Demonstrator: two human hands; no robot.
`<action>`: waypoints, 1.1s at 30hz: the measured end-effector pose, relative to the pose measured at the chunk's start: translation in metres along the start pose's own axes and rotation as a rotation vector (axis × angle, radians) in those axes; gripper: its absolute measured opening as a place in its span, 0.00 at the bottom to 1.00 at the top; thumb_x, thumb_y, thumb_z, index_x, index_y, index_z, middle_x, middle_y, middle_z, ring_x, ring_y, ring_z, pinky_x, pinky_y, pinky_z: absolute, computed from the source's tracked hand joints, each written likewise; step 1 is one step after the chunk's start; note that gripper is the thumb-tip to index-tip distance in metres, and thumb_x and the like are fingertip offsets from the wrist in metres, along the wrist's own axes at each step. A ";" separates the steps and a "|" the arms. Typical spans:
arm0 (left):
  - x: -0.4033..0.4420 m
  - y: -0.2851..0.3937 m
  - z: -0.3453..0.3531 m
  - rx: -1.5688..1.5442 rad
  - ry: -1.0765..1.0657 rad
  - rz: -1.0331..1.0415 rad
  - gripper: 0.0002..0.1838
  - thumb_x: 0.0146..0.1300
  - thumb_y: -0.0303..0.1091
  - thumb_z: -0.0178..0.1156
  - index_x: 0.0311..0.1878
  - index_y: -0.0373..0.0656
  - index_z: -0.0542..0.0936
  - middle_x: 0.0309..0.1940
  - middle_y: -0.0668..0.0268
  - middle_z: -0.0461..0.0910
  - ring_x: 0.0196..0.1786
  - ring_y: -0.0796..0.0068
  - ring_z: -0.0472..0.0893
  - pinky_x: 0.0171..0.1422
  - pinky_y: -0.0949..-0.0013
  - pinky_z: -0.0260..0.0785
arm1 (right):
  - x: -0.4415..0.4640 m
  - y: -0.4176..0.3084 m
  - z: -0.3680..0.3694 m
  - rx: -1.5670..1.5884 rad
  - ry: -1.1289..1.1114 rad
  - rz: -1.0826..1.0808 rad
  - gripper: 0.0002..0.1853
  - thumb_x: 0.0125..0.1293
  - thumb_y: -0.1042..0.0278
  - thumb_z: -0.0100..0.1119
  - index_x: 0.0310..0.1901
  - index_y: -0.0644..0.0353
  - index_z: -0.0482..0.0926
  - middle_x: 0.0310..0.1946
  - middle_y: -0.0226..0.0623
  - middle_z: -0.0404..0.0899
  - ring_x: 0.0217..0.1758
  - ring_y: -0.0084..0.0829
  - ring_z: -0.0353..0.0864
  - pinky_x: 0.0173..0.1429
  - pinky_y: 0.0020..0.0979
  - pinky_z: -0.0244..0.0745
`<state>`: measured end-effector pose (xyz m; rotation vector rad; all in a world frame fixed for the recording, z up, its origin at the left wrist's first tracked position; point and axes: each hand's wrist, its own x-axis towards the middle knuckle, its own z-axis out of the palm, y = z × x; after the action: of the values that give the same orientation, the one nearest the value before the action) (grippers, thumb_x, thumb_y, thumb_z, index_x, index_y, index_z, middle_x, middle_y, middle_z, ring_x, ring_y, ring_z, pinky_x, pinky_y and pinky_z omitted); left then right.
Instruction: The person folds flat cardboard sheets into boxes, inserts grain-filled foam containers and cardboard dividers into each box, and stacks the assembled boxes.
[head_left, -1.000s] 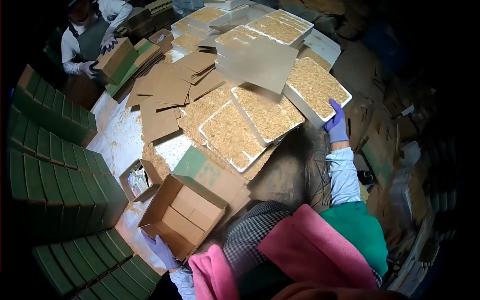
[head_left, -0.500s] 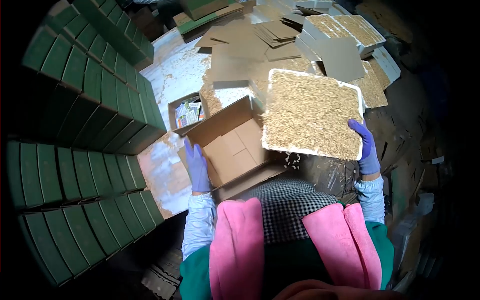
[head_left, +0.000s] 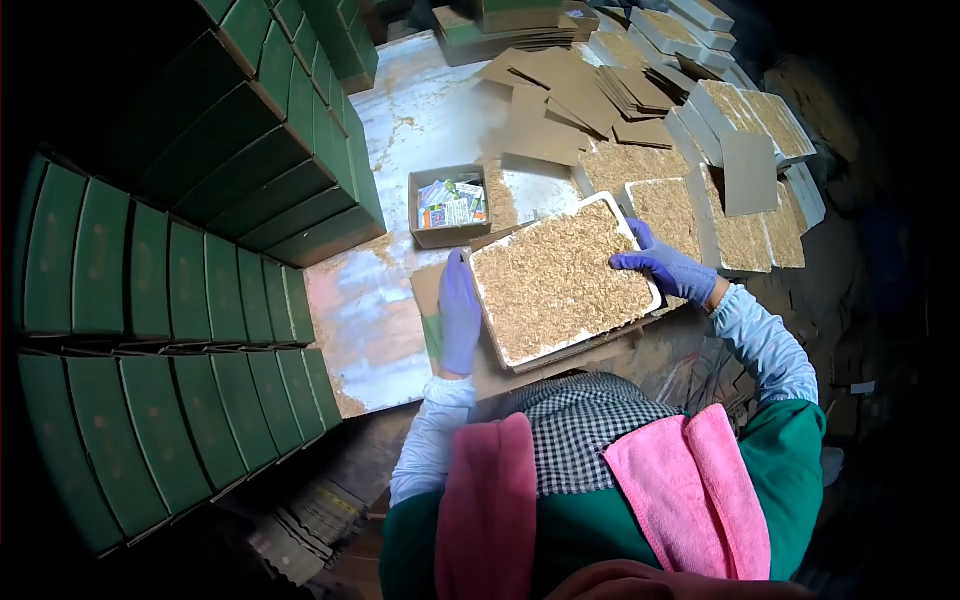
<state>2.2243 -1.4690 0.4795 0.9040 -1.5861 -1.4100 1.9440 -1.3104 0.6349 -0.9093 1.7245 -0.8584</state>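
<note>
Tray (head_left: 560,285): I am apparently fitting it into the carton (head_left: 600,343) beneath.
Right hand (head_left: 672,272): I am gripping the tray's right end.
Left hand (head_left: 460,322): I am keeping straight fingers beside the left end.
Carton fit: probably requiring level lowering, fingers clearing.

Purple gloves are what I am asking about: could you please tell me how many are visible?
2. One is on the left hand, beside the filled tray; the other is on the right hand, at the tray's right side. Dark areas may hide more.
</note>
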 end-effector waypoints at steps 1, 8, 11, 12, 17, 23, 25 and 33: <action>0.016 -0.011 -0.010 -0.089 -0.020 -0.021 0.25 0.78 0.40 0.44 0.68 0.32 0.68 0.64 0.50 0.74 0.66 0.59 0.75 0.71 0.63 0.65 | 0.001 -0.001 -0.001 -0.089 0.021 -0.014 0.43 0.62 0.53 0.71 0.71 0.65 0.59 0.64 0.47 0.67 0.66 0.37 0.69 0.69 0.34 0.66; 0.188 -0.060 -0.012 1.480 -0.343 -0.326 0.34 0.53 0.64 0.64 0.55 0.48 0.84 0.56 0.59 0.83 0.58 0.59 0.82 0.62 0.50 0.65 | 0.027 0.022 0.023 -0.976 0.058 -0.020 0.32 0.68 0.63 0.56 0.63 0.85 0.63 0.44 0.61 0.81 0.53 0.53 0.81 0.56 0.44 0.77; 0.216 -0.070 -0.003 1.656 -0.399 -0.392 0.36 0.49 0.65 0.70 0.56 0.50 0.84 0.57 0.64 0.83 0.59 0.61 0.82 0.62 0.53 0.66 | 0.061 0.057 0.051 -1.349 0.214 0.123 0.28 0.65 0.59 0.61 0.58 0.73 0.68 0.48 0.53 0.77 0.47 0.46 0.85 0.46 0.40 0.81; 0.219 -0.063 0.000 1.659 -0.409 -0.441 0.36 0.47 0.63 0.72 0.56 0.51 0.85 0.56 0.64 0.84 0.59 0.60 0.83 0.62 0.54 0.67 | 0.039 0.021 0.029 -1.125 0.016 0.070 0.30 0.66 0.56 0.61 0.59 0.75 0.67 0.49 0.55 0.77 0.51 0.46 0.84 0.50 0.41 0.80; 0.211 -0.057 -0.005 1.547 -0.478 -0.391 0.24 0.49 0.60 0.70 0.45 0.56 0.87 0.45 0.64 0.87 0.50 0.62 0.85 0.57 0.56 0.65 | 0.019 0.024 -0.085 -0.636 0.788 -0.386 0.36 0.66 0.46 0.60 0.65 0.67 0.68 0.56 0.53 0.75 0.60 0.49 0.77 0.63 0.42 0.72; 0.186 -0.046 0.003 1.559 -0.278 -0.338 0.34 0.54 0.57 0.69 0.60 0.47 0.76 0.51 0.58 0.85 0.53 0.55 0.84 0.60 0.54 0.65 | 0.085 0.127 -0.253 -0.853 1.163 0.187 0.52 0.60 0.47 0.65 0.77 0.64 0.47 0.69 0.63 0.60 0.72 0.59 0.62 0.74 0.51 0.58; 0.188 -0.057 0.004 1.650 -0.228 -0.273 0.34 0.52 0.61 0.70 0.54 0.44 0.81 0.47 0.58 0.87 0.51 0.59 0.86 0.55 0.57 0.68 | 0.061 0.117 -0.258 -0.881 1.157 0.126 0.35 0.64 0.60 0.56 0.71 0.65 0.61 0.61 0.58 0.72 0.63 0.55 0.73 0.66 0.47 0.69; 0.167 -0.044 -0.006 1.288 -0.080 -0.223 0.20 0.54 0.54 0.69 0.43 0.49 0.88 0.42 0.64 0.88 0.44 0.61 0.86 0.48 0.60 0.75 | -0.077 0.010 -0.162 -0.520 1.094 -0.691 0.27 0.63 0.84 0.43 0.64 0.57 0.77 0.58 0.42 0.78 0.66 0.39 0.74 0.69 0.35 0.68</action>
<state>2.1608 -1.6277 0.4544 1.7664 -2.5071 -0.3771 1.8080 -1.2164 0.7042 -1.6110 2.6953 -1.5863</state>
